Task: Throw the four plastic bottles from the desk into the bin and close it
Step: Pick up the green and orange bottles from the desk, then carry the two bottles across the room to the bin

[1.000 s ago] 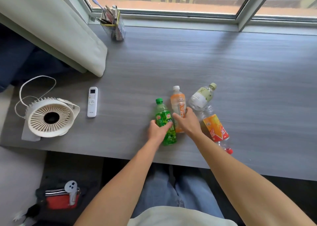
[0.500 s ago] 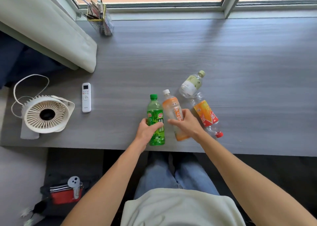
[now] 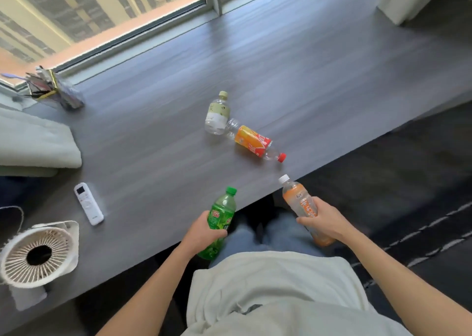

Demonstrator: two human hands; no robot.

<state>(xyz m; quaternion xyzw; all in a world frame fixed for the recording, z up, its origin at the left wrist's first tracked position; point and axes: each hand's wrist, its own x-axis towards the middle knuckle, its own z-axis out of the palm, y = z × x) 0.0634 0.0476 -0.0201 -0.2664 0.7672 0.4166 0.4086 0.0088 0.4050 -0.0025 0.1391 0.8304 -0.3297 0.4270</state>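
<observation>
My left hand (image 3: 204,231) grips a green bottle (image 3: 220,215) with a green cap, held over the desk's near edge above my lap. My right hand (image 3: 323,221) grips an orange bottle (image 3: 299,203) with a white cap, off the desk over the floor. Two more bottles lie on the grey desk (image 3: 158,141): a clear one with a pale green label (image 3: 217,112) and a clear one with an orange-red label and red cap (image 3: 252,141), touching end to end. No bin is in view.
A white remote (image 3: 89,204) and a white desk fan (image 3: 38,255) sit at the left. A pen holder (image 3: 55,90) stands by the window, next to a folded pale cushion (image 3: 33,144). Dark floor lies to the right of the desk.
Both hands have lifted their bottles off the desk and pulled them back toward me. The view has swung to the right; the two lying bottles stay put.
</observation>
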